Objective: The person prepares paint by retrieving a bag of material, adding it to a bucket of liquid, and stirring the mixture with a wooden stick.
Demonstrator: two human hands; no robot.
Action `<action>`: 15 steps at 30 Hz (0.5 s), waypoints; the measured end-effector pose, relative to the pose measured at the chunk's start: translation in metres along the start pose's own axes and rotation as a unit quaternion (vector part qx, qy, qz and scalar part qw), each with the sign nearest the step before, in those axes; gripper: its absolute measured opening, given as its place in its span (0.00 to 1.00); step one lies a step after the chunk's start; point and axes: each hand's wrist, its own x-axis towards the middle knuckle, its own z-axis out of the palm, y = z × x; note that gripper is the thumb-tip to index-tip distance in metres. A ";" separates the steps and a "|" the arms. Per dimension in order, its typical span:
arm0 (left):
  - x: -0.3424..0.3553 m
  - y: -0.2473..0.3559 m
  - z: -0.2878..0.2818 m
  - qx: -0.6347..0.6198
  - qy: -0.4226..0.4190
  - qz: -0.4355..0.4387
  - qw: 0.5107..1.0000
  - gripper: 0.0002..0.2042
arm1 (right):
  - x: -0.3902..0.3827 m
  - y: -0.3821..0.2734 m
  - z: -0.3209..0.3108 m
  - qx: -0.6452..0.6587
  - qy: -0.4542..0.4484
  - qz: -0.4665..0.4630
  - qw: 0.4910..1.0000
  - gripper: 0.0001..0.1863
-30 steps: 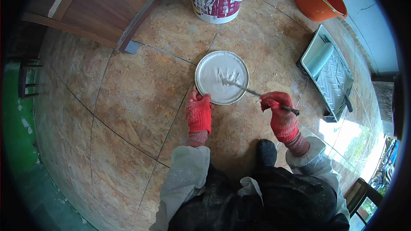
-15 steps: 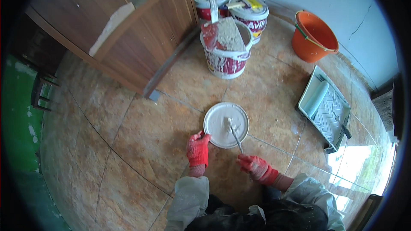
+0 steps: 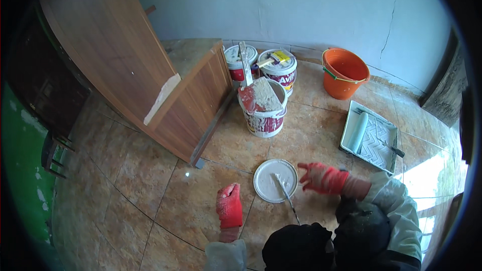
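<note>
A round white bucket lid (image 3: 261,183) lies on the tiled floor with a pale, paint-like layer on it. Across its near rim leans a thin, smeared stick (image 3: 288,196), one end in the layer and the other toward my knees. My right hand (image 3: 325,177), in a red glove, is just right of the lid with its fingers spread and nothing in them. Left of the lid and apart from it, my left hand (image 3: 229,207), also red-gloved, is closed with no object showing in it.
Beyond the lid stands an open white bucket (image 3: 266,126) with a wide spatula (image 3: 262,95) across its top. Two lidded buckets, an orange bucket (image 3: 341,83) and a paint tray (image 3: 371,153) with a roller (image 3: 359,133) are farther back. Wooden furniture (image 3: 201,105) blocks the left.
My right hand has let go of the stick and moved up and right, its fingers spreading. The left hand has moved off the lid's rim. The view has tilted up.
</note>
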 end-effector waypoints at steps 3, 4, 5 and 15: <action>0.048 0.081 0.015 -0.040 -0.014 0.091 0.995 0.11 | 0.029 0.035 -0.127 -0.005 0.127 0.080 0.989 0.06; 0.067 0.115 0.004 0.039 0.019 0.123 0.991 0.13 | 0.065 0.056 -0.138 0.102 0.243 0.118 0.957 0.05; 0.093 0.157 0.010 0.091 0.013 0.149 0.984 0.14 | 0.089 0.082 -0.168 0.126 0.294 0.092 0.943 0.07; 0.463 0.423 0.221 0.207 0.213 0.273 0.915 0.23 | 0.318 0.428 -0.497 0.206 0.339 0.069 0.915 0.18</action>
